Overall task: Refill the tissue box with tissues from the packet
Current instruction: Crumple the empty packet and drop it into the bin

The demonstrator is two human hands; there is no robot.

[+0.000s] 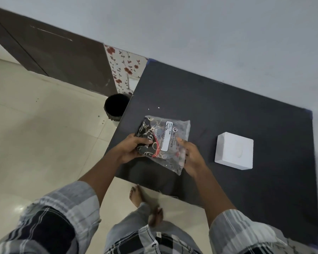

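A clear plastic tissue packet (170, 136) with a white label and dark printed tissues inside is held just above the black table (228, 110), near its left front edge. My left hand (130, 149) grips the packet's left end, thumb on top. At the packet's near right edge, my right hand (192, 157) pinches the plastic. The white square tissue box (234, 151) stands on the table to the right of my hands, its oval slot facing up. Neither hand touches the box.
A black round bin (116, 105) stands on the tiled floor beside the table's left edge. Behind it are a flowered wall panel (125, 66) and a dark brown door (53, 52). My bare feet (143, 200) are under the table's front edge.
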